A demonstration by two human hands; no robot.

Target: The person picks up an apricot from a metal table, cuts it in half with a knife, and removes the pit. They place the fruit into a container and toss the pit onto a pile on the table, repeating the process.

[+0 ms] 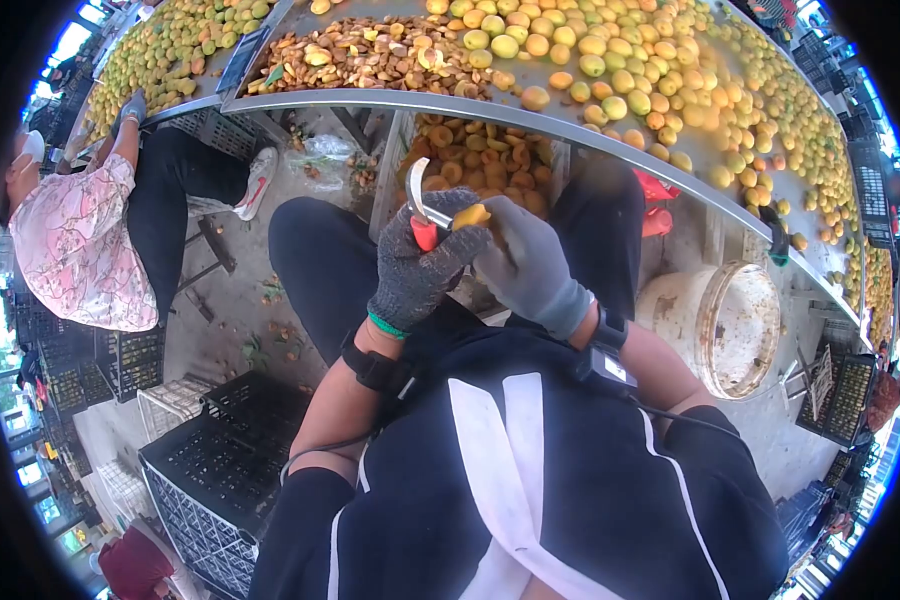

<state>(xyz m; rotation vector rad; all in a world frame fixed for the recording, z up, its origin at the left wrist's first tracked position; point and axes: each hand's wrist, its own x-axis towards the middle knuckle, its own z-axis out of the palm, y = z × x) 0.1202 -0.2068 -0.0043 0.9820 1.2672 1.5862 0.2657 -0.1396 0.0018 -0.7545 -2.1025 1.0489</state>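
Note:
My left hand (420, 265), in a dark speckled glove, grips a small knife (417, 195) with a red handle and a curved blade that points up. My right hand (530, 260), in a lighter grey glove, is pressed against the left and holds a yellow-orange apricot (472, 215) at the knife. Both hands are above my lap, in front of the metal table edge (450, 103). Whole yellow apricots (610, 80) cover the table. A heap of brownish pits and scraps (360, 55) lies on its left part.
A crate of halved apricots (480, 150) sits under the table beyond my hands. A white bucket (735, 325) stands at my right. Black plastic crates (220, 460) stand at my left. Another person in a pink patterned shirt (70, 240) sits at the left, with a gloved hand (130, 105) on the table.

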